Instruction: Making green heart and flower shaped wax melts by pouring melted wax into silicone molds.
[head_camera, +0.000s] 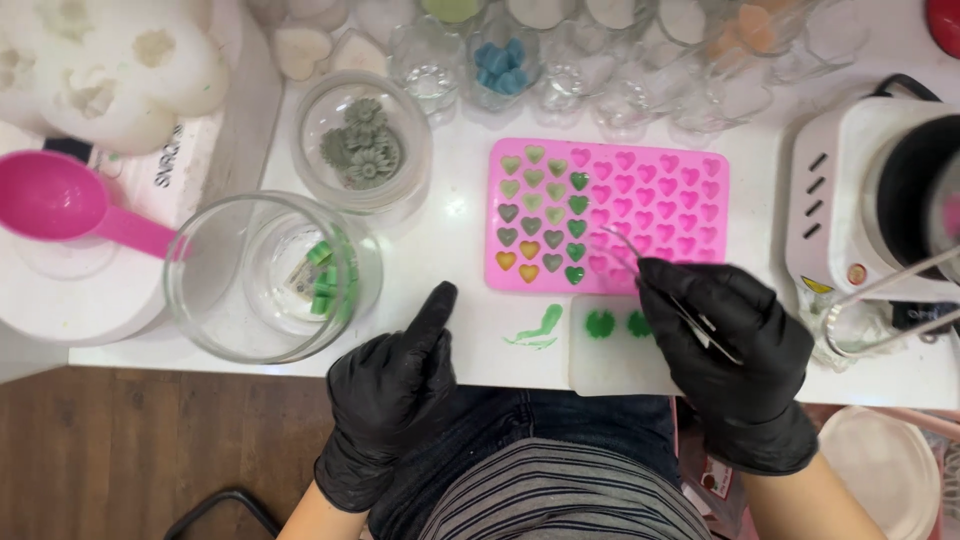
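A pink silicone mould (655, 180) with many small heart cavities lies on the white table; the left columns hold green, grey and orange hearts. My right hand (735, 345), in a black glove, grips metal tweezers (625, 250) whose tips reach over the mould's lower middle. My left hand (395, 385), also gloved, rests at the table's front edge with the index finger pointing up, holding nothing. A white slab (600, 370) with two green blobs (615, 323) sits just below the mould.
A large glass jar (215, 300) with green pieces stands at left, a smaller jar (362, 140) of grey flower shapes behind it. A pink scoop (60, 205) lies far left. Glass cups (500, 60) line the back. A white melting pot (880, 190) stands right. A green smear (535, 330) marks the table.
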